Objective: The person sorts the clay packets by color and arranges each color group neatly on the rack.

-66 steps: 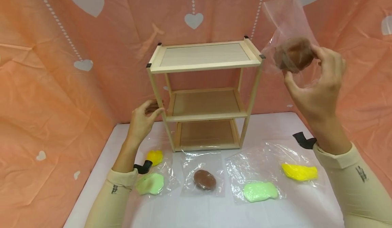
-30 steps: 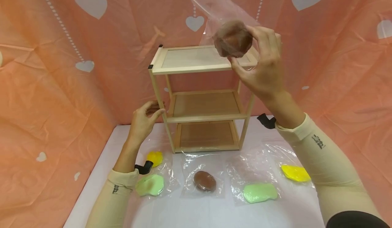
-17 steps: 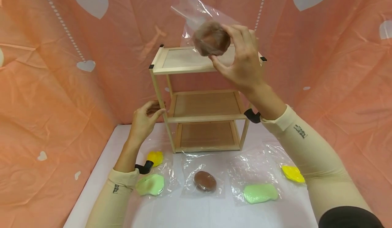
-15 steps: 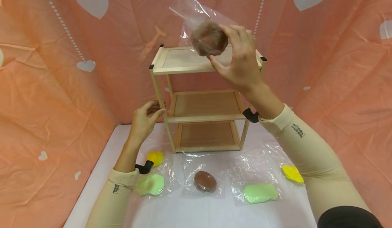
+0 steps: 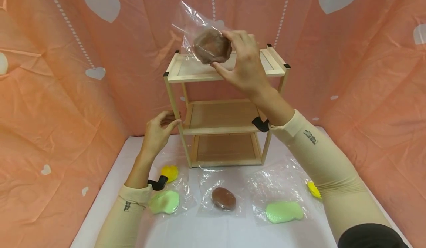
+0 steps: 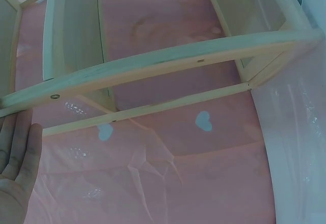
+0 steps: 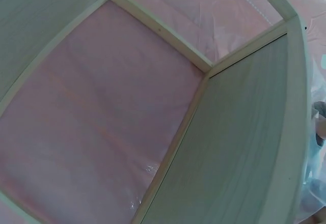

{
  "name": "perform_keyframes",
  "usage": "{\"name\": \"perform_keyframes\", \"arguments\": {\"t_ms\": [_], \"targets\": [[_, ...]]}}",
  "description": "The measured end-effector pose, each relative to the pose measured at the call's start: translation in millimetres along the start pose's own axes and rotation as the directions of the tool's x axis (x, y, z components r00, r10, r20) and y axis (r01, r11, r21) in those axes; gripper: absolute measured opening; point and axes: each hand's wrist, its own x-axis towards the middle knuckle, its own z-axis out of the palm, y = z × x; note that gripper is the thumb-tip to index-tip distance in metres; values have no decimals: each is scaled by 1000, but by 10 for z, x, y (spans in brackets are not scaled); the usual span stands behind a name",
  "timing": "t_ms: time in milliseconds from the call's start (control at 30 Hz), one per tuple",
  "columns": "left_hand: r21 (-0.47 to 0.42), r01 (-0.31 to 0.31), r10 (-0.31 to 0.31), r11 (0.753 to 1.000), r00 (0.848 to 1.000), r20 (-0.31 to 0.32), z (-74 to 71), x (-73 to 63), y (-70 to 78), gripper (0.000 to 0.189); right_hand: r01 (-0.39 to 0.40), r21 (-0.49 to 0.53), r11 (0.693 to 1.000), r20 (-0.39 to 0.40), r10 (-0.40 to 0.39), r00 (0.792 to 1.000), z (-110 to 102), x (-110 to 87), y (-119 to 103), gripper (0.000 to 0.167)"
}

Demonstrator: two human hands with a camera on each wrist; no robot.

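My right hand [image 5: 246, 64] pinches a brown lump of clay [image 5: 207, 48] in a clear plastic bag [image 5: 193, 16] between thumb and fingers. It holds the lump up in front of the top board of a three-tier wooden shelf [image 5: 219, 130], overlapping that board in the head view. In the right wrist view, only a sliver of the bag [image 7: 315, 193] shows past the shelf's edge. At the shelf's left front post, my left hand [image 5: 155, 135] has its thumb in front and its fingers behind. The left wrist view shows those fingers [image 6: 18, 152] against the wooden post [image 6: 153, 63].
On the white table [image 5: 206, 235] lie bagged clay pieces: a yellow one [image 5: 170, 173] and a green one [image 5: 164, 202] at left, a brown one [image 5: 223, 198] in the middle, a green one [image 5: 284, 211] and a partly hidden yellow one [image 5: 313, 190] at right. Pink cloth [image 5: 50, 111] encloses the table.
My right hand has carried the bagged brown clay leftward from beyond the shelf's right side to its upper middle, lowering slightly at the end. The left hand stays at the post.
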Motion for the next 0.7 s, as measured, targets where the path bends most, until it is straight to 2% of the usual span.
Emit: {"name": "perform_keyframes", "arguments": {"t_ms": [367, 700], "targets": [[3, 7, -7, 1000, 1000, -7, 7, -9, -12, 31, -30, 11, 999, 69, 29, 997, 92, 70, 1, 67], [5, 6, -6, 1000, 1000, -2, 7, 1, -26, 34, -81, 28, 996, 191, 74, 979, 119, 162, 2, 70]]}}
